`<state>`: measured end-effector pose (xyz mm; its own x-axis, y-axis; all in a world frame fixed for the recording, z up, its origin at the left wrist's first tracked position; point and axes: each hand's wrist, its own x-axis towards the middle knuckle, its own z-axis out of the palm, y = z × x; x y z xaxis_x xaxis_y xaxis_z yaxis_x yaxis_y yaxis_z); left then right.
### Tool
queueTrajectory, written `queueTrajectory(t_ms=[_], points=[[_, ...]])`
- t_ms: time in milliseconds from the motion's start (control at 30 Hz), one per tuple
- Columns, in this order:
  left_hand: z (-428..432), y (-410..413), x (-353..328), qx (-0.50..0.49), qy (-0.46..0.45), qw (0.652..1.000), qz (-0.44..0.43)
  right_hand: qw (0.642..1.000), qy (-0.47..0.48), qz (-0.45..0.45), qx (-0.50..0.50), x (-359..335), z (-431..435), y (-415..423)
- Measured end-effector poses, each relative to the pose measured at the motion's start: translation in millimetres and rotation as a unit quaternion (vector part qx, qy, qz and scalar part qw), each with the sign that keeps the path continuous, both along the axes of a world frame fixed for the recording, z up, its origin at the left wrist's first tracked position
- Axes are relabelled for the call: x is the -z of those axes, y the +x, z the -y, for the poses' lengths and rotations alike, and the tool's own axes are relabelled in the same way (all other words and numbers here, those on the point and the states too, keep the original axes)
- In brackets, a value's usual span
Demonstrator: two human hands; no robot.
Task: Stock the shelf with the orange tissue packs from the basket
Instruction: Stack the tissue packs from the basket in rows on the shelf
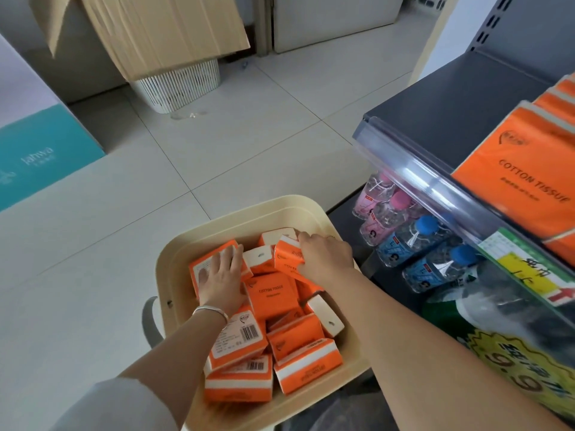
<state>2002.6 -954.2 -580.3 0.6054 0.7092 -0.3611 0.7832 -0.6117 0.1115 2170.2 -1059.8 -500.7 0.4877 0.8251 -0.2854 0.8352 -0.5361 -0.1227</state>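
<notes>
Roughly a dozen orange packs (273, 293) lie jumbled in the cream basket (236, 213) at the frame's 6 o'clock; I count about twelve showing, and more may be buried under them. On the shelf (460, 98) at 3 o'clock a short row of shelved packs (522, 181) stands on edge, one face plain and perhaps three or four edges behind it, too cropped to count surely. My judgement: the job is early to midway, with the greater share left to move and plenty of bare shelf at 1 o'clock to take it.

The left hand (222, 281) lies flat, fingers spread, on a pack at the basket's 10 o'clock side; it presses or covers the pack, and I cannot tell that it has closed round it. The right hand (323, 256) is closed over a tilted pack at the basket's 1 o'clock, fingers curled over its top edge, seemingly ready to lift it.

Below the shelf lie about five bottles (413, 241): two with pink caps, three with blue. One white bin (180, 88) stands at 11 o'clock under one cardboard box (161, 29).
</notes>
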Motion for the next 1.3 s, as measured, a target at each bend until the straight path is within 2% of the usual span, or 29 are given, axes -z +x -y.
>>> queueTrajectory(t_ms=[100,233,367,533,633,733,900,1300], points=[[2.2,-4.8,2.1,0.012,0.073,0.997,-0.027,1.0,-0.011,-0.009,-0.002,2.7,3.2,2.1],[-0.3,-6.2,3.5,0.019,0.113,0.993,-0.006,1.0,-0.008,-0.03,-0.003,0.6,6.0,6.9],[-9.5,-0.7,-8.6,-0.005,0.111,0.992,0.065,0.999,-0.003,-0.032,0.002,-8.9,7.0,7.8],[-9.1,3.4,-43.9,0.032,0.113,0.992,0.038,0.999,0.035,-0.012,0.011,-31.1,10.0,3.8],[0.1,0.9,-65.3,0.036,0.114,0.99,0.076,0.998,0.046,0.004,0.03,-46.9,18.7,-1.4],[6.6,1.4,-89.0,0.04,0.076,0.987,0.138,0.997,0.063,0.013,0.052,-67.7,29.2,-4.9],[17.7,19.0,-148.1,0.059,0.036,0.978,0.195,0.988,0.122,0.06,0.076,-116.4,51.7,-6.5],[78.9,66.8,-283.3,0.115,0.141,0.947,0.266,0.956,0.214,0.113,0.163,-224.2,135.3,2.6]])
